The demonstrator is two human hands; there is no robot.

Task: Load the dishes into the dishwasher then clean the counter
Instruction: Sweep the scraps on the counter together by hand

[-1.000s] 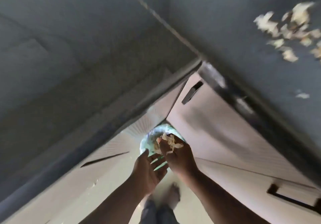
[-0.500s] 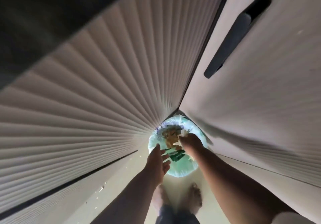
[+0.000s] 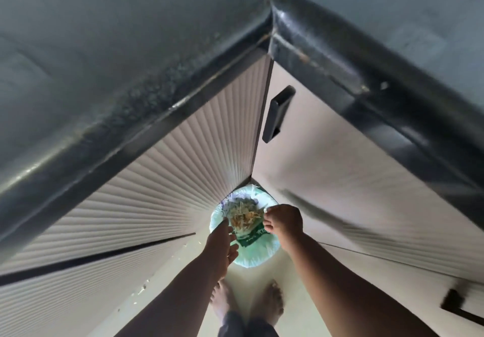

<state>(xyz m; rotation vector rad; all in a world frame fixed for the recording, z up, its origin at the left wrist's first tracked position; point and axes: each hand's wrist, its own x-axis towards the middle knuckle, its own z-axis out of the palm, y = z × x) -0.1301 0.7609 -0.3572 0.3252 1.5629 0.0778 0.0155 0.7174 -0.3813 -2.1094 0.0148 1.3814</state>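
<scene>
A bin lined with a pale green bag (image 3: 251, 259) stands on the floor in the corner under the dark counter (image 3: 131, 62). Pale food scraps (image 3: 245, 215) and a green packet (image 3: 251, 240) lie inside it. My left hand (image 3: 221, 242) hovers over the bin's left rim with its fingers straight and the palm turned towards the bin. My right hand (image 3: 284, 221) is over the right rim, fingers curled in, and nothing shows in it.
Ribbed white cabinet fronts (image 3: 157, 192) meet at the corner; a black handle (image 3: 277, 114) sits on the right door and another (image 3: 461, 308) lower right. My bare feet (image 3: 222, 300) stand just before the bin. Crumbs (image 3: 142, 288) dot the floor at the left.
The scraps my right hand held a second ago now lie in the bin. The view has tilted back up, bringing the counter edge into sight again.
</scene>
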